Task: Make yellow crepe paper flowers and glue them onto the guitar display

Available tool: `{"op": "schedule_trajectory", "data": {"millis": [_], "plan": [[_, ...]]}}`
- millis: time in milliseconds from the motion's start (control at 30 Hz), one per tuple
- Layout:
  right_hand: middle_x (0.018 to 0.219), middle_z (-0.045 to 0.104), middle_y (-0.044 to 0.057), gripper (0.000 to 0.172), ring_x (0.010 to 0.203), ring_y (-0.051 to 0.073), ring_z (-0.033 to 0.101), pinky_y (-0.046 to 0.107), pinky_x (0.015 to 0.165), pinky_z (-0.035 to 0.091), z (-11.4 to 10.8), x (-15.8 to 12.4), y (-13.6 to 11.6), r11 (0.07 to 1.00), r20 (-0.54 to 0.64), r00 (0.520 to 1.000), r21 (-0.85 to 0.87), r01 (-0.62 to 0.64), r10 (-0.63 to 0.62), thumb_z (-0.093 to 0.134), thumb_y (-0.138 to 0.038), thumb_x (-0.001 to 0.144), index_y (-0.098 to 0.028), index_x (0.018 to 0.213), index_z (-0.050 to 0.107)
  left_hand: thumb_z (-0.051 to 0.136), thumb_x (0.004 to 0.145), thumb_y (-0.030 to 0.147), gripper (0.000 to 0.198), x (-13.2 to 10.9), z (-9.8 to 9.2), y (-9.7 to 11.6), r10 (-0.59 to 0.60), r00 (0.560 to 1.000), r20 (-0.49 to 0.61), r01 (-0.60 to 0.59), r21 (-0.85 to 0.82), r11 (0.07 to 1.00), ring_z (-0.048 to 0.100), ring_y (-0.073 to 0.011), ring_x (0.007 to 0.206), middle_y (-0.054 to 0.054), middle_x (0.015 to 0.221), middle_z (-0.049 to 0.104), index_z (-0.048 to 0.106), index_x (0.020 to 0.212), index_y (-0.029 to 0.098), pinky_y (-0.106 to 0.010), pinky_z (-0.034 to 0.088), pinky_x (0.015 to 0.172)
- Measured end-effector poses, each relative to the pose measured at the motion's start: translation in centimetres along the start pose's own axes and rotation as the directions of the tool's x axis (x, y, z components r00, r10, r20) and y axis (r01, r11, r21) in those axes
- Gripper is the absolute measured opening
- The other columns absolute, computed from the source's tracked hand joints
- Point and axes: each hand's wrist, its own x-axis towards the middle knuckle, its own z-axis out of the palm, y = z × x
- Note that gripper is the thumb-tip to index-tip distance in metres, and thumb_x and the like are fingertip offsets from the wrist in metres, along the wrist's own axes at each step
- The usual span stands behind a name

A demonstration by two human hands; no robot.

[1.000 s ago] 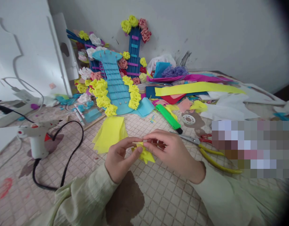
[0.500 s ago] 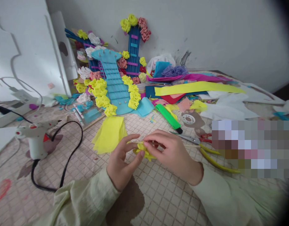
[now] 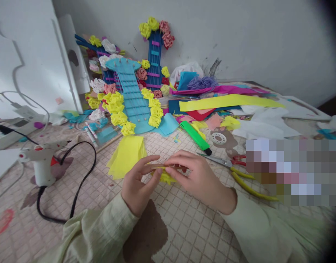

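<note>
My left hand pinches the left side of a small crinkled piece of yellow paper with thumb and index finger. On the right side my right hand has its fingers closed on the same paper and on a thin wooden stick along its top edge. Fingers cover much of both, so how the paper wraps the stick cannot be made out. A stack of flat yellow paper sheets lies just beyond my left hand. Scissors with red handles and yellow-handled pliers lie right of my right hand.
A glue gun stands at left, its black cable looping toward me. Behind the hands are a green box cutter, a white ring and a blue paper guitar edged with yellow flowers. Coloured paper strips are piled at back right.
My left fingers have shifted slightly left and the fingertips of both hands are spread further along the paper. The yellow paper sits lower and more hidden; more of the stick shows.
</note>
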Motion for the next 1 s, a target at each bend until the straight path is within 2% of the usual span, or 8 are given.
{"op": "schedule_trajectory", "data": {"millis": [200,467,633,800,1000], "plan": [[0.079,0.060,0.003,0.018,0.071,0.012,0.056,0.024,0.061,0.045,-0.11,-0.05,0.14,0.999,0.065,0.998,-0.039,0.014,-0.012,0.049,-0.014,0.082,-0.016,0.083,0.067,0.061,0.071,0.024,0.029,0.46,0.18,0.28,-0.077,0.997,0.004,0.077,-0.101,0.992,0.063,-0.0156,0.072,-0.005,0.077,0.068,0.052,0.098,0.015,-0.026,0.050,0.066],[0.074,0.058,0.002,0.012,0.063,0.009,0.053,0.021,0.056,0.042,-0.34,0.20,-0.17,0.997,0.044,0.998,-0.049,-0.053,0.055,0.053,-0.012,0.078,-0.014,0.078,0.065,0.065,0.067,0.020,0.027,0.53,0.39,0.27,-0.063,0.998,0.000,0.063,-0.130,0.990,0.060,-0.0103,0.071,0.000,0.078,0.064,0.054,0.091,0.018,-0.022,0.050,0.069],[0.074,0.058,0.002,0.009,0.065,0.009,0.055,0.020,0.056,0.043,-0.21,0.35,-0.12,0.994,0.068,0.992,-0.003,-0.108,0.108,0.056,-0.010,0.074,-0.013,0.074,0.063,0.064,0.068,0.021,0.024,0.45,0.30,-0.07,-0.032,0.999,-0.008,0.032,-0.063,0.997,0.061,-0.0122,0.075,-0.001,0.082,0.063,0.055,0.090,0.018,-0.025,0.050,0.071],[0.075,0.059,0.001,0.011,0.067,0.009,0.054,0.020,0.057,0.041,-0.43,0.42,0.04,0.996,0.104,0.991,0.009,-0.087,0.086,0.053,-0.014,0.079,-0.016,0.076,0.063,0.063,0.068,0.020,0.022,0.57,0.08,0.05,0.031,0.999,-0.025,-0.030,0.032,0.999,0.059,-0.0125,0.068,-0.001,0.074,0.062,0.057,0.089,0.017,-0.027,0.050,0.068],[0.067,0.055,-0.001,0.019,0.064,0.009,0.051,0.021,0.055,0.038,-0.89,0.51,-0.09,0.999,0.150,0.987,-0.010,-0.052,0.053,0.048,-0.016,0.083,-0.016,0.073,0.063,0.060,0.072,0.021,0.012,0.52,-0.22,0.09,0.130,0.991,-0.002,-0.127,0.203,0.971,0.060,-0.0151,0.076,-0.003,0.080,0.065,0.061,0.083,0.017,-0.028,0.049,0.072]]}}
